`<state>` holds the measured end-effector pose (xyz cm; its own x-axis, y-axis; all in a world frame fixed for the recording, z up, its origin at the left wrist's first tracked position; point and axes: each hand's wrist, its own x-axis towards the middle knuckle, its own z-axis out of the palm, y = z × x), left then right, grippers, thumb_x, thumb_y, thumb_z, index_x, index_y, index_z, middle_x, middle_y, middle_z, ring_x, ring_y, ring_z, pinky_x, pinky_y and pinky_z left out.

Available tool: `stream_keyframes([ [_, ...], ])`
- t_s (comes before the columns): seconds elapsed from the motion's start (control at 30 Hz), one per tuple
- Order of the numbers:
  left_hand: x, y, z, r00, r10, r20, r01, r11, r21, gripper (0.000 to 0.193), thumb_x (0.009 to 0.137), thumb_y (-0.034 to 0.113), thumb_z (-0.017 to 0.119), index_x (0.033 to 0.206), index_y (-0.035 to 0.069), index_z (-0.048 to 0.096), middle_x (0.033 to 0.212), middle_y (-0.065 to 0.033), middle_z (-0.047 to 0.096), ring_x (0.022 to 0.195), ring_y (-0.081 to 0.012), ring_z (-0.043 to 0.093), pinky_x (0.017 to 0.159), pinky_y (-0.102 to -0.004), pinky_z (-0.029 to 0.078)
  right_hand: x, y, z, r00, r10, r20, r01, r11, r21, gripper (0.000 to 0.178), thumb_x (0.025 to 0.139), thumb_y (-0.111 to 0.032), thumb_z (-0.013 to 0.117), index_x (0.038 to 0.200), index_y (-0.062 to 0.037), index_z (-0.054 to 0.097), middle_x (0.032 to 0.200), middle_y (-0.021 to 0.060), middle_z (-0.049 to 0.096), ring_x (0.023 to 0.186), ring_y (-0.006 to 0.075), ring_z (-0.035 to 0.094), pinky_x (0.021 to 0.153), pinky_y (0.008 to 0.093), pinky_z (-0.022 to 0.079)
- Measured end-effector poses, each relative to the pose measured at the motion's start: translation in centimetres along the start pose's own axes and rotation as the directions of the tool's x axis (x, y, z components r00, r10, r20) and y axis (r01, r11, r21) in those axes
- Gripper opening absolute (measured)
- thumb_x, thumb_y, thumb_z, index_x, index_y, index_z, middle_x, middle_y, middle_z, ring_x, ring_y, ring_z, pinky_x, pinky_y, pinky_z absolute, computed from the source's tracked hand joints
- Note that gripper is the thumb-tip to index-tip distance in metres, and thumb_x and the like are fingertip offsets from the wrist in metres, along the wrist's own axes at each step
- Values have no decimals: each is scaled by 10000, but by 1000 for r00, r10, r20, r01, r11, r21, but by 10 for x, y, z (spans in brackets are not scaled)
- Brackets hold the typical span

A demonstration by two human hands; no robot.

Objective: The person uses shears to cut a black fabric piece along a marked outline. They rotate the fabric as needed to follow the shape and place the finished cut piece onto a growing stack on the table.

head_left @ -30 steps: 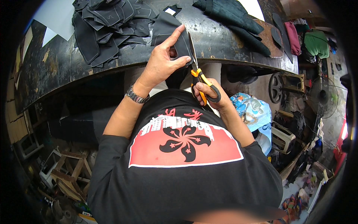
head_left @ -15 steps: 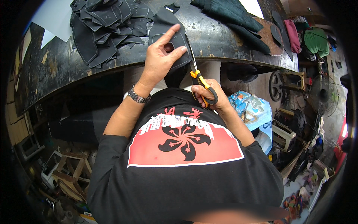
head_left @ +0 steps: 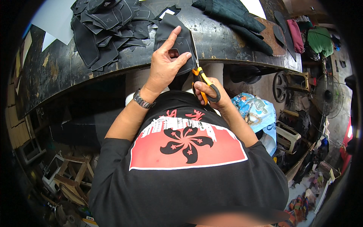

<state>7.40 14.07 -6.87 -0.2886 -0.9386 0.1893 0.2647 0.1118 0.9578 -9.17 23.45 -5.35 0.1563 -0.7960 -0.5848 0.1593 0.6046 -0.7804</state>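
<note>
My left hand grips a black sheet piece with pale outlines drawn on it, leather or fabric, at the table's near edge. Thumb and index finger lie on top, and the other fingers curl under, partly hidden. In my right hand are scissors with yellow and black handles, the fingers through the loops. Their blades point away from me along the piece's right edge; the lower blade is mostly hidden. Left of this, a heap of similar black pieces with pale outlines lies on the table.
The dark, worn table spans the far side. Dark folded material lies on it at right, beside a brown board. A blue patterned cloth hangs right of my arm. A fan and a handwheel stand farther right.
My left hand and the black piece have shifted slightly to the right. The scissors have turned a little in my right hand, still along the piece's right edge.
</note>
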Motion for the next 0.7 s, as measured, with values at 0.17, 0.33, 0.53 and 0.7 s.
stream_keyframes([
  [0.17, 1, 2, -3, 997, -68, 38, 69, 997, -25, 679, 841, -55, 661, 1444, 24, 358, 1289, -101, 540, 969, -80, 593, 847, -221, 527, -2, 2, -1, 1000, 21, 7, -21, 999, -43, 321, 849, -309, 726, 737, -56, 562, 588, 10, 529, 444, 68, 493, 396, 192, 391],
  [0.33, 2, 3, -3, 994, -84, 64, 88, 994, -61, 691, 839, -58, 663, 1450, 45, 357, 1280, -98, 547, 968, -83, 592, 856, -231, 526, -1, 0, 0, 1000, 18, 9, -18, 1000, -24, 315, 849, -310, 725, 755, -51, 572, 598, 14, 540, 455, 73, 508, 403, 197, 407],
  [0.53, -1, 3, -2, 990, -106, 98, 115, 990, -85, 707, 825, -62, 676, 1450, 62, 369, 1203, -71, 585, 911, -70, 587, 816, -228, 528, 3, -2, 1, 998, -54, 23, 53, 997, 53, 337, 840, -336, 727, 810, -34, 579, 620, 21, 551, 465, 86, 519, 416, 201, 423],
  [0.7, 2, 5, -9, 976, -160, 146, 179, 975, -131, 721, 832, -76, 660, 1462, 64, 340, 1312, -104, 522, 1018, -105, 584, 891, -261, 523, 3, 2, -1, 999, -34, 11, 34, 999, 21, 322, 839, -320, 729, 792, -40, 577, 609, 16, 538, 456, 78, 504, 393, 203, 392],
])
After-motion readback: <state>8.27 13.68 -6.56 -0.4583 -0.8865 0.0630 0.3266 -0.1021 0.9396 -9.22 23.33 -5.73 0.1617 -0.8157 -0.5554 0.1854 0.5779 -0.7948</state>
